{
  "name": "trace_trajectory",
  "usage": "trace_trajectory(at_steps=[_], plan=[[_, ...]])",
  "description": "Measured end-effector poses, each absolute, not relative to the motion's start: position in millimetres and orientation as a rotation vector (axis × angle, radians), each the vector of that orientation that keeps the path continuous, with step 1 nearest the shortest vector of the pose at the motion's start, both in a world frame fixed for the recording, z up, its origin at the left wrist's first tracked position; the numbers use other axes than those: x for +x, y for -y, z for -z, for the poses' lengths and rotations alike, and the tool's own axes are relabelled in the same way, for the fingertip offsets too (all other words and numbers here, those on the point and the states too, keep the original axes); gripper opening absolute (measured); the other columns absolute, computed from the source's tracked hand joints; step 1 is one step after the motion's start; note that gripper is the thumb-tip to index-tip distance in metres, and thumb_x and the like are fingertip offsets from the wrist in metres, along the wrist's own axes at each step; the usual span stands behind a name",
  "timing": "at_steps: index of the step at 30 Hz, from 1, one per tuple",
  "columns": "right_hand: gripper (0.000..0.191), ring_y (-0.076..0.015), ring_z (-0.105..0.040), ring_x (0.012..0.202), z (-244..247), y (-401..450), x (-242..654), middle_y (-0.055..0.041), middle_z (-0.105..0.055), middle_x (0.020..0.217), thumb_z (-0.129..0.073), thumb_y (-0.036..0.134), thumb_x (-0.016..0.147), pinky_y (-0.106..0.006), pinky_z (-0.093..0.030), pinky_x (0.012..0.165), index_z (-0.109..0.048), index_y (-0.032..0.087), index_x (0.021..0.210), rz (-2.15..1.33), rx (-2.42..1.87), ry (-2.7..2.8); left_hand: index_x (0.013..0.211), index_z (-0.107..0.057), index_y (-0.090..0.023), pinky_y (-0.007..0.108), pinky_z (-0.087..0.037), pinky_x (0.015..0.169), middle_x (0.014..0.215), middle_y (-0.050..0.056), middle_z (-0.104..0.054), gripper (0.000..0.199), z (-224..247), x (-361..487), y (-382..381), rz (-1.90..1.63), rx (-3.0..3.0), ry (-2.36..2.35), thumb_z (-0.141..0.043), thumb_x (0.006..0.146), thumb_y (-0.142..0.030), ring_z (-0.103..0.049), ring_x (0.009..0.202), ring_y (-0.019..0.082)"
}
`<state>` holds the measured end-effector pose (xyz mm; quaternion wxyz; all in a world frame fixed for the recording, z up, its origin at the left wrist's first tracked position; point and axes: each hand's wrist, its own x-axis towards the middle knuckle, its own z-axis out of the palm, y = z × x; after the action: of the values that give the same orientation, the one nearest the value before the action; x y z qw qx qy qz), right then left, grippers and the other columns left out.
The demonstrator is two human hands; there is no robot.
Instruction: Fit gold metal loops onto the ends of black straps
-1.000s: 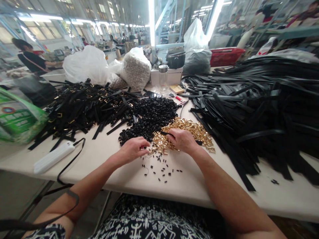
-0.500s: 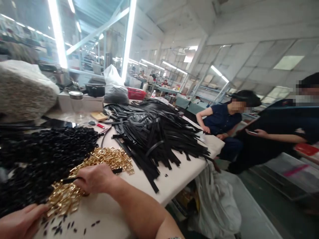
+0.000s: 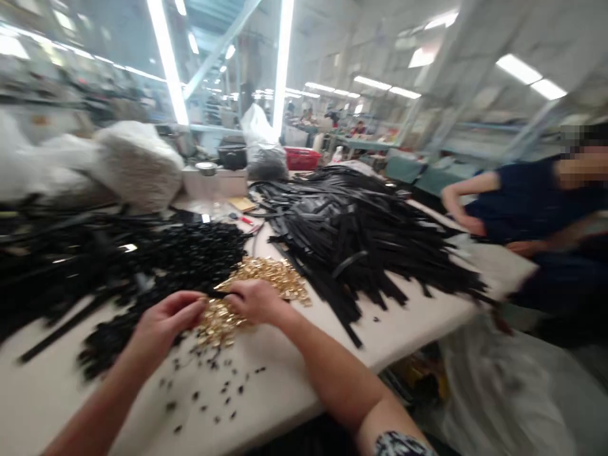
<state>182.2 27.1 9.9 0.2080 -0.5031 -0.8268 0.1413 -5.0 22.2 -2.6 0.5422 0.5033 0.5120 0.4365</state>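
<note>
My right hand (image 3: pixel 254 300) is closed on a short black strap (image 3: pixel 217 294) above a pile of gold metal pieces (image 3: pixel 270 271). Close to the strap's other end, my left hand (image 3: pixel 178 313) has its fingers pinched together; what lies between them is too small to make out. A heap of small black pieces (image 3: pixel 204 250) spreads behind and left of my hands. To the right lies a large pile of long black straps (image 3: pixel 351 234). Little black bits (image 3: pixel 228 383) are scattered on the pale table in front of my hands.
Bulging white bags (image 3: pixel 137 164) stand at the back left. A clear bag with dark contents (image 3: pixel 263 152) and a red basket (image 3: pixel 303 158) sit along the far edge. A person in a dark shirt (image 3: pixel 527 196) sits beyond the table's right end (image 3: pixel 503 266).
The view has swung to the left. My left hand has come up from the lower left, beside my right hand over the gold pieces. The second person at the right is out of view.
</note>
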Motion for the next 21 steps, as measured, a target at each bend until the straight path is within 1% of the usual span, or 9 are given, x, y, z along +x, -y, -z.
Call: trace_trajectory(at_steps=[1, 3, 5, 10, 13, 16, 19, 21], plan=[[0.018, -0.0124, -0.057, 0.067, -10.0, -27.6, 183.6, 0.0005, -0.067, 0.077, -0.051, 0.029, 0.092, -0.022, -0.036, 0.059, -0.064, 0.02, 0.083, -0.475, -1.36, 2.266, 0.082, -0.07, -0.014, 0.024, -0.05, 0.057, 0.073, 0.004, -0.069, 0.04, -2.4, -14.7, -16.4, -1.054, 1.115, -1.204, -0.082, 0.057, -0.043, -0.06, 0.06, 0.013], [0.023, -0.0114, -0.052, 0.061, -6.1, -33.1, 187.0, 0.0011, -0.06, 0.066, -0.051, 0.027, 0.091, -0.023, -0.033, 0.058, -0.061, 0.018, 0.072, -0.579, -1.312, 2.174, 0.082, -0.07, -0.014, 0.024, -0.052, 0.06, 0.074, 0.004, -0.069, 0.039, -5.0, -22.6, -14.8, -1.093, 0.977, -1.13, -0.084, 0.056, -0.039, -0.061, 0.061, 0.012], [0.024, -0.0108, -0.048, 0.058, -1.0, -39.0, 189.5, 0.0023, -0.055, 0.062, -0.051, 0.029, 0.09, -0.023, -0.032, 0.056, -0.058, 0.018, 0.07, -0.679, -1.247, 2.147, 0.082, -0.069, -0.013, 0.023, -0.053, 0.06, 0.073, 0.003, -0.069, 0.038, -1.0, -24.1, -21.6, -1.127, 0.878, -1.092, -0.085, 0.056, -0.037, -0.062, 0.061, 0.011], [0.024, -0.0106, -0.046, 0.057, 3.0, -38.5, 192.4, 0.0032, -0.053, 0.061, -0.051, 0.031, 0.089, -0.023, -0.03, 0.056, -0.056, 0.018, 0.07, -0.804, -1.228, 2.117, 0.086, -0.07, -0.013, 0.019, -0.053, 0.06, 0.079, 0.005, -0.071, 0.034, 4.9, -26.8, -28.5, -1.172, 0.809, -1.046, -0.082, 0.062, -0.033, -0.065, 0.064, 0.01], [0.025, -0.0103, -0.045, 0.056, 2.2, -37.9, 193.3, 0.0036, -0.052, 0.06, -0.05, 0.031, 0.089, -0.023, -0.031, 0.055, -0.055, 0.018, 0.068, -0.867, -1.22, 2.071, 0.089, -0.07, -0.013, 0.02, -0.055, 0.063, 0.081, 0.005, -0.072, 0.032, 6.9, -30.0, -27.3, -1.171, 0.837, -1.049, -0.081, 0.064, -0.03, -0.067, 0.067, 0.011], [0.024, -0.0102, -0.044, 0.054, 0.7, -38.6, 193.4, 0.0039, -0.052, 0.059, -0.05, 0.032, 0.088, -0.023, -0.03, 0.053, -0.055, 0.019, 0.069, -0.899, -1.232, 2.035, 0.092, -0.069, -0.016, 0.024, -0.056, 0.067, 0.082, 0.005, -0.072, 0.025, 9.0, -31.7, -26.0, -1.227, 1.063, -1.132, -0.075, 0.073, -0.032, -0.068, 0.071, 0.013], [0.024, -0.0106, -0.045, 0.055, 0.0, -38.6, 192.0, 0.0033, -0.053, 0.06, -0.05, 0.032, 0.088, -0.023, -0.029, 0.054, -0.056, 0.018, 0.069, -0.818, -1.257, 2.069, 0.091, -0.07, -0.019, 0.028, -0.055, 0.075, 0.088, 0.005, -0.071, 0.013, 7.7, -32.6, -23.3, -1.368, 1.622, -1.24, -0.068, 0.08, -0.027, -0.067, 0.08, 0.015], [0.024, -0.0107, -0.046, 0.056, 0.0, -38.0, 190.6, 0.0029, -0.054, 0.06, -0.051, 0.032, 0.088, -0.024, -0.029, 0.055, -0.057, 0.018, 0.068, -0.771, -1.266, 2.097, 0.09, -0.071, -0.021, 0.028, -0.054, 0.079, 0.093, 0.004, -0.07, 0.01, 5.7, -33.4, -21.4, -1.429, 1.996, -1.253, -0.065, 0.082, -0.022, -0.066, 0.083, 0.014]])
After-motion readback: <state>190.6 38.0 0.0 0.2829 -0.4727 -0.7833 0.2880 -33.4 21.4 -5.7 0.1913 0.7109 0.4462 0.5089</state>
